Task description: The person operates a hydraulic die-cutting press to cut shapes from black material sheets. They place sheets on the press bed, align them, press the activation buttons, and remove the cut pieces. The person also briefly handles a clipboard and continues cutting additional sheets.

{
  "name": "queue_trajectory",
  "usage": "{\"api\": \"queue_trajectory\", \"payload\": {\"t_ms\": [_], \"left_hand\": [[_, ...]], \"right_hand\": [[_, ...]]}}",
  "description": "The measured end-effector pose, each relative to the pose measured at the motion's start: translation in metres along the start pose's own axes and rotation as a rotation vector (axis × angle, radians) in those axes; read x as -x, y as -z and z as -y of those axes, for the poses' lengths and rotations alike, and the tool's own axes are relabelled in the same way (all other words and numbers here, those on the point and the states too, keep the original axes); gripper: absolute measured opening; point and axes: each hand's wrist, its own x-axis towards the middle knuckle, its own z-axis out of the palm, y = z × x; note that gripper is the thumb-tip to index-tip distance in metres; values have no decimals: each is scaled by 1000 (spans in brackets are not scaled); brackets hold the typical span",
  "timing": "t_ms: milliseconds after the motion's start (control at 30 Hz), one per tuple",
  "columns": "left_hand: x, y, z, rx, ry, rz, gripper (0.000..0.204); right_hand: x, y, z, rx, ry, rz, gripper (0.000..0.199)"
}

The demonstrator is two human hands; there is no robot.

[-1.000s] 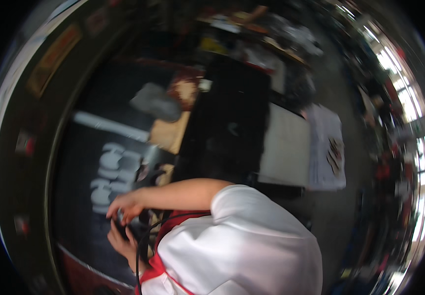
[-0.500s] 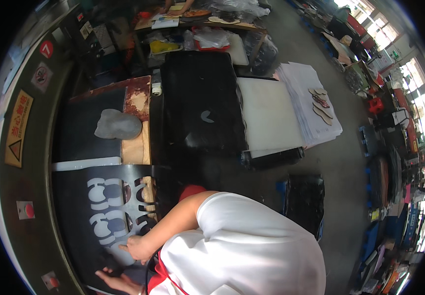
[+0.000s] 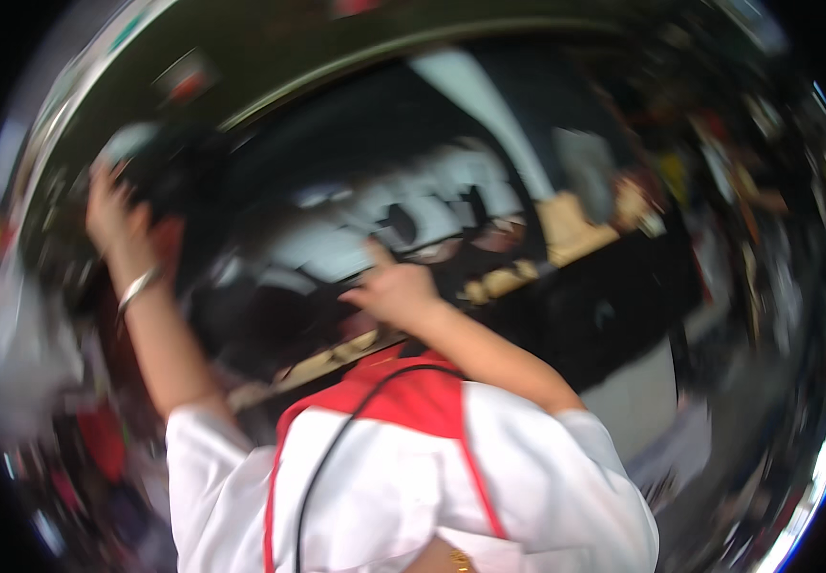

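The picture is smeared by motion. My left hand [image 3: 115, 215] is raised at the left, its fingers apart beside a pale rounded thing [image 3: 131, 141] whose kind I cannot make out. Whether they touch is unclear. In front of my body, my right hand [image 3: 397, 289] has its index finger and thumb stretched out and apart, at the near edge of a dark sheet [image 3: 308, 143]. Pale cut shapes [image 3: 423, 215] and dark gaps run across this sheet. Around the fingertip lie light grey pieces [image 3: 322, 250], too blurred to tell whether the finger touches them.
A dark machine frame [image 3: 384, 24] curves along the far side, with a red button [image 3: 187, 84] at the left. A grey rounded slab [image 3: 585, 172] lies beyond a pale strip [image 3: 494, 105]. At the right are a black-covered surface [image 3: 585, 306] and a white slab [image 3: 637, 401].
The view has swung toward the machine and blurred. My left hand has moved out to the far left, away from the right. My right hand is still over the cut sheet.
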Motion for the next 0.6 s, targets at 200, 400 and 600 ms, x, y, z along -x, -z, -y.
{"api": "queue_trajectory", "payload": {"t_ms": [200, 400, 600], "left_hand": [[-69, 45, -35, 632, -192, 111, 17], [-35, 70, -47, 69, -568, 206, 21], [141, 74, 92, -569, -1021, 622, 34]], "right_hand": [[8, 15, -10, -113, -33, 149, 32], [1, 39, 13, -336, -9, -95, 21], [-43, 31, 16, -1212, -561, 977, 49]]}}
